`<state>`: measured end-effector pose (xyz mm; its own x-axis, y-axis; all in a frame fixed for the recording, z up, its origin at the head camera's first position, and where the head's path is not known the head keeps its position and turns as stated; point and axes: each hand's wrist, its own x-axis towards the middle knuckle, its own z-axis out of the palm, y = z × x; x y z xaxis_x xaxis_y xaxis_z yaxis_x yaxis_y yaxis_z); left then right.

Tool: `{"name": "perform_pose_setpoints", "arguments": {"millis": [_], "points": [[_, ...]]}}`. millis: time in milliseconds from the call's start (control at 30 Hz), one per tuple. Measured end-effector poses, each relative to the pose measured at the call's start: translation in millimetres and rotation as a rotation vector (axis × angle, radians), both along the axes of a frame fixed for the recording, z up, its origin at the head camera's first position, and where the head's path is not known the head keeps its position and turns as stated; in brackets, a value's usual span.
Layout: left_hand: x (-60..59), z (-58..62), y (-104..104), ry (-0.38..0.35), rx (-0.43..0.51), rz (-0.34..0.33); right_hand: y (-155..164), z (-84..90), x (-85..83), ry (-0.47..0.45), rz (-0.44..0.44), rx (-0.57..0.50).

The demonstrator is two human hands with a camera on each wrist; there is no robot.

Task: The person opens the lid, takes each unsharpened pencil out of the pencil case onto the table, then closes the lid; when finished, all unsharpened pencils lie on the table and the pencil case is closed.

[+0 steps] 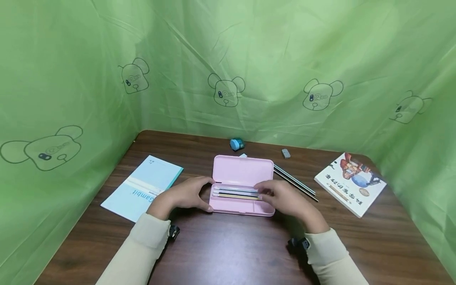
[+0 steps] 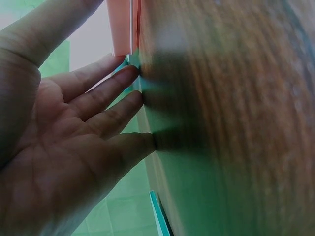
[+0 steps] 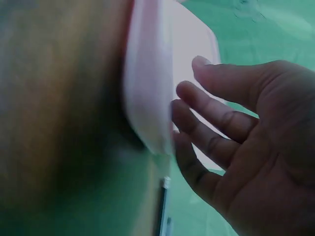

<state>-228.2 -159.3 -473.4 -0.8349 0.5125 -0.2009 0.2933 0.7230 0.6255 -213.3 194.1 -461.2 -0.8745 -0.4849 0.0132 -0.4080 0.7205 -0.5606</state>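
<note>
A pink pencil case (image 1: 231,205) lies on the table with its lid (image 1: 243,170) raised at the back. Several pencils (image 1: 235,194) lie side by side in its rear compartment. My left hand (image 1: 189,192) is at the case's left end, thumb by the front corner and fingertips by the back one. In the left wrist view, its fingers (image 2: 106,96) are spread and nearly straight. My right hand (image 1: 285,196) reaches over the right end, fingertips by the pencils' ends. The right wrist view shows its fingers (image 3: 209,130) loosely bent at the case's rim, gripping nothing.
Two more pencils (image 1: 297,182) lie behind my right hand. A blue notebook (image 1: 137,186) is at the left, a white illustrated book (image 1: 350,184) at the right. A small blue-lidded container (image 1: 236,144) and a grey eraser (image 1: 286,153) sit near the green curtain (image 1: 270,122).
</note>
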Motion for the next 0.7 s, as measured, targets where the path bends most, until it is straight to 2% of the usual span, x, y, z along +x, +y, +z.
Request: {"name": "perform_pose_setpoints", "arguments": {"millis": [167,700], "points": [[1.1,0.6,0,0.001,0.009,0.003,-9,-9.7,1.2,-0.005,0.029,0.067],[3.0,-1.6,-1,0.002,0.014,0.017,-8,-13.2,-0.2,0.001,0.072,0.037]]}}
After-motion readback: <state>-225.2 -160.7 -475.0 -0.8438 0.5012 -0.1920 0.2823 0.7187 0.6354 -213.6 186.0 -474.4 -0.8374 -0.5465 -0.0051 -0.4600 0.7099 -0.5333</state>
